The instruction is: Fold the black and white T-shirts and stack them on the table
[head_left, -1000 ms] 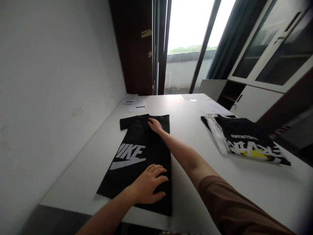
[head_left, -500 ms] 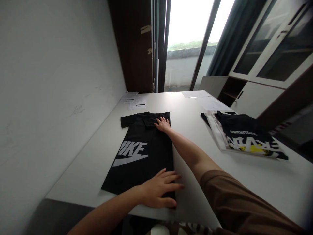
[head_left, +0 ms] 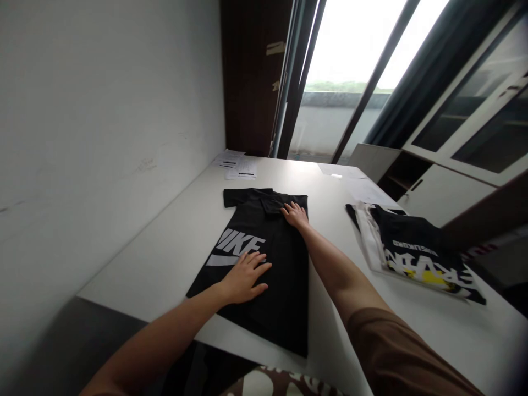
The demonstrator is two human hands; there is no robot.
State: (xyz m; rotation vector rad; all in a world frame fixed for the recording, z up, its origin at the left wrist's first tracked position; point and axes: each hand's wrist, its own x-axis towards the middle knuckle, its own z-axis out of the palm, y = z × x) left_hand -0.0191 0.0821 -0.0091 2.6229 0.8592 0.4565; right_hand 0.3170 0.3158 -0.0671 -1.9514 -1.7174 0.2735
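Observation:
A black T-shirt [head_left: 284,286] with grey lettering lies on the white table in front of me, its right side folded over toward the middle. One sleeve sticks out at the far left; the other is laid back on the shirt near the shoulder. My left hand [head_left: 246,276] rests on the shirt's middle with fingers spread, partly covering the print. At the far right of the shirt, by the folded sleeve, my right hand [head_left: 295,214] presses flat with its fingers stretched out. Neither hand grips the cloth.
A stack of folded T-shirts [head_left: 416,247] sits on the right of the white table [head_left: 140,269]. Paper sheets [head_left: 241,166] lie at the far left, more papers [head_left: 363,190] at the far right. A wall [head_left: 124,110] borders the left side; cabinets [head_left: 449,190] stand beyond the right.
My left hand has moved from the shirt's near right corner up and left onto the print. The right hand stays by the folded sleeve. The camera view has tilted and shifted.

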